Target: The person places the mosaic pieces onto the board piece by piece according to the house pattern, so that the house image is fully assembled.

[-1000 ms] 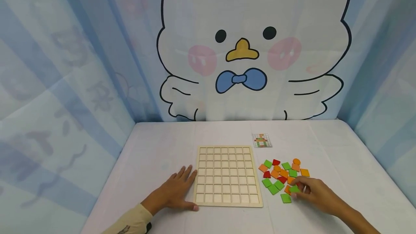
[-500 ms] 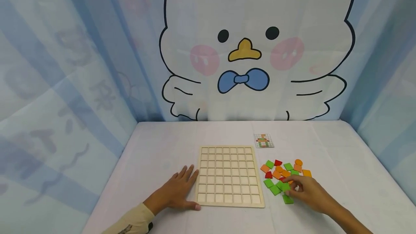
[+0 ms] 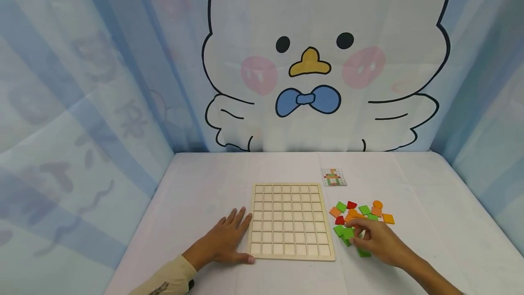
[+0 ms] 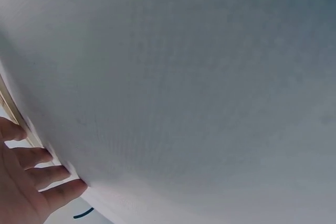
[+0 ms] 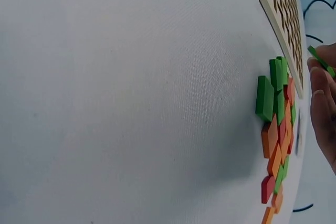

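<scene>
A wooden grid board (image 3: 292, 221) of square cells lies flat on the white table. My left hand (image 3: 223, 240), fingers spread, rests against its left edge; in the left wrist view the left hand (image 4: 31, 182) touches the board's side. Right of the board, my right hand (image 3: 382, 241) pinches a green square tile (image 3: 348, 233) between thumb and fingers, above a pile of tiles. The right wrist view shows the right hand (image 5: 324, 95) holding the green tile (image 5: 321, 61) off the table. Part of the pile is hidden behind the right hand.
Loose tiles in green, orange and red lie right of the board, among them a red one (image 3: 351, 205), an orange circle (image 3: 377, 204) and a yellow-orange one (image 3: 388, 218). A small pattern card (image 3: 334, 177) lies behind them. A printed curtain (image 3: 311, 131) stands at the back.
My right hand has moved left over the pile toward the board, with the green tile pinched in it. The left hand stays at the board's edge. The head view has shifted slightly.
</scene>
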{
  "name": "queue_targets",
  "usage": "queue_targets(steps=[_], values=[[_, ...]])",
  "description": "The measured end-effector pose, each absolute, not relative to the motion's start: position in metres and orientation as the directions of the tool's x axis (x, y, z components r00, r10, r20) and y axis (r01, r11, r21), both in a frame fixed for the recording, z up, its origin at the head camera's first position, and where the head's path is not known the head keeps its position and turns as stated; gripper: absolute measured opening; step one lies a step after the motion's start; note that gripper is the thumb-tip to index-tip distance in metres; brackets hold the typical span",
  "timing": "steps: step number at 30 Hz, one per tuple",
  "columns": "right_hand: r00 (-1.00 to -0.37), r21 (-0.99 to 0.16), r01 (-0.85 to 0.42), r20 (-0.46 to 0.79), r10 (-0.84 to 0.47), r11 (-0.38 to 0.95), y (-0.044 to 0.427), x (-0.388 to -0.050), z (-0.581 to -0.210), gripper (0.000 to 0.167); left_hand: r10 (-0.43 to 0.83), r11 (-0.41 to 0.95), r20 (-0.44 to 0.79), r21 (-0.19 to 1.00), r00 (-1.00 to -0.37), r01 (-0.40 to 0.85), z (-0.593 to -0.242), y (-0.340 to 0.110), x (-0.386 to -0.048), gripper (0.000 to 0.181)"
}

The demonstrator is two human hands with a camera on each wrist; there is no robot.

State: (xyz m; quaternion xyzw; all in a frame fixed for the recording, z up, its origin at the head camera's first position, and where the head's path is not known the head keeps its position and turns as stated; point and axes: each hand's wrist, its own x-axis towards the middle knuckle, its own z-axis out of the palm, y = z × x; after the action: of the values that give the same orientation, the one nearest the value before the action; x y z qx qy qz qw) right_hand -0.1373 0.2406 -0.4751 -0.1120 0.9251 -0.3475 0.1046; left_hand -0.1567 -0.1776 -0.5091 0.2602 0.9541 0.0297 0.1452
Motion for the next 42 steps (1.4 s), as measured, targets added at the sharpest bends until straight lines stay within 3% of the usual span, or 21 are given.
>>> queue_targets(steps=[25,42], values=[[-0.934,-0.7,-0.195,-0.082,-0.349,0.687,0.225,-0.138,-0.476,0.029,0.479,0.878,-0.285,0.152,-0.83,0.454,-0.507,-0.176,-0.158,0.117],[-0.899,-0.802,-0.216,-0.059,-0.435,0.556,0.21,-0.14,-0.474,0.031,0.472,0.881,-0.306,0.163,-0.827,0.443,-0.499,-0.173,-0.157,0.115]])
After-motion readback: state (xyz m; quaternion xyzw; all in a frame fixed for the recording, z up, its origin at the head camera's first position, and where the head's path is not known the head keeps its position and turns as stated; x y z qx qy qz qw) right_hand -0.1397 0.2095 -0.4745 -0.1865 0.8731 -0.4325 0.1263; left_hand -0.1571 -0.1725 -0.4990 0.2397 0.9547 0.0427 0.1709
